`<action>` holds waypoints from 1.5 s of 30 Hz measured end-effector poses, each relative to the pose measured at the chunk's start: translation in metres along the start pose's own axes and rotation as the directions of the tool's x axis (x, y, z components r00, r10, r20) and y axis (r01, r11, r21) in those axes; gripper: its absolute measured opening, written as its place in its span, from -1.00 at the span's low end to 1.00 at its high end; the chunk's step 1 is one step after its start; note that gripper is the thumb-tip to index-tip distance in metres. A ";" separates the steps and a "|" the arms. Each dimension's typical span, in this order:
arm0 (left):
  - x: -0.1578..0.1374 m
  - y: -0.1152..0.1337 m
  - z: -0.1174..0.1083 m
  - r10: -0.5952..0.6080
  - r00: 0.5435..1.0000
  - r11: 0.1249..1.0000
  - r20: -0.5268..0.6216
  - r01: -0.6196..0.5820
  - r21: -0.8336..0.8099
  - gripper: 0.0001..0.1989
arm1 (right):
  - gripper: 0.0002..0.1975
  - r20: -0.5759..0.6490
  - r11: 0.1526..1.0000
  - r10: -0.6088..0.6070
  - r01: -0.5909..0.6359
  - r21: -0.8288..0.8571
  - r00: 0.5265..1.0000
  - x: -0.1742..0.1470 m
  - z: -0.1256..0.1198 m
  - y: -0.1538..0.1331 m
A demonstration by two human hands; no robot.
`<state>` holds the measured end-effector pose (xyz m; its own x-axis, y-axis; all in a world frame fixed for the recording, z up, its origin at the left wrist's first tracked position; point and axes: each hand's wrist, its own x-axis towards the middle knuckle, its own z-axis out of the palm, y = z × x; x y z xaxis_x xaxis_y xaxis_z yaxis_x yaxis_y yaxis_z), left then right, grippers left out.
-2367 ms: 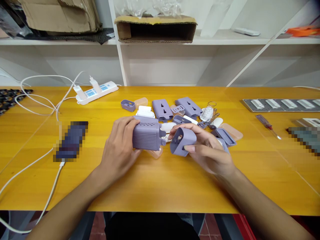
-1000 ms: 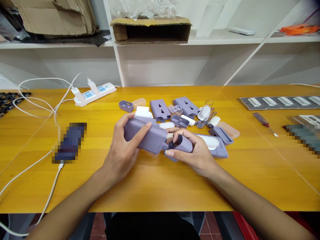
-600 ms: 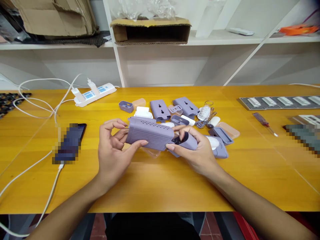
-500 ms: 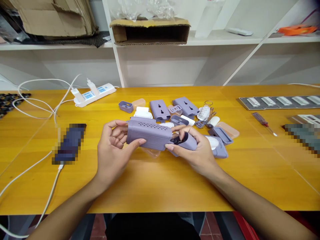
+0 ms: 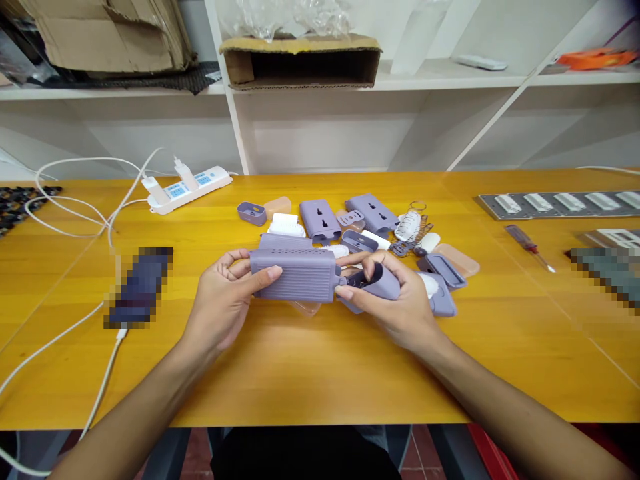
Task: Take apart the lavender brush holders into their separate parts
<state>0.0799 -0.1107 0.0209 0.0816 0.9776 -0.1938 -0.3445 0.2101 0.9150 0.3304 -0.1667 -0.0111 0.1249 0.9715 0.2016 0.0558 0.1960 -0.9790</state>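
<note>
My left hand (image 5: 225, 293) is closed around the left end of a purple ribbed plastic housing (image 5: 297, 277), thumb across its front and fingers behind. A row of small holes runs along the housing's upper edge. At its right end, my right hand (image 5: 400, 300) grips a smaller purple cup-shaped part (image 5: 383, 283) with a dark inside. The two pieces meet or nearly meet; my fingers partly cover the place between them. Just behind lie more purple housings (image 5: 320, 220), a purple oval cup (image 5: 359, 241) and white plastic pieces (image 5: 283, 225).
Coiled wire (image 5: 409, 230) and a clear orange lid (image 5: 455, 260) lie to the right, with a screwdriver (image 5: 530, 247) farther off. A power strip (image 5: 190, 190) with white cables and a blurred-out phone (image 5: 140, 287) are at left. White shelves (image 5: 320, 133) stand behind the table.
The ribbed housing has rolled so its ribbed face turns more toward me, and it has shifted slightly left. The cup-shaped part has moved slightly right, widening the space between them.
</note>
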 end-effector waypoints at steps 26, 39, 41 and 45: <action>0.004 0.020 -0.016 0.149 0.968 0.968 0.201 -0.185 0.171 -0.58 | -0.57 0.076 0.968 0.063 -0.080 0.237 0.995 0.008 -0.014 -0.007; 0.007 0.034 -0.025 0.180 0.973 0.952 0.145 -0.209 0.224 -0.62 | -0.56 -0.025 0.943 0.072 -0.060 0.327 0.997 0.019 -0.030 -0.023; 0.010 0.036 -0.027 0.187 0.974 0.953 0.126 -0.212 0.219 -0.62 | -0.58 -0.026 0.941 0.049 -0.037 0.336 0.998 0.019 -0.032 -0.022; 0.017 0.046 -0.039 0.230 0.969 0.937 0.089 -0.245 0.249 -0.63 | -0.64 -0.035 0.939 0.001 0.011 0.344 0.999 0.020 -0.036 -0.023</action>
<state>0.0291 -0.0841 0.0456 0.0833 0.9950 0.0544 -0.1099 -0.0451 0.9929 0.3674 -0.1565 0.0163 0.1597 0.9663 0.2018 -0.2865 0.2410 -0.9273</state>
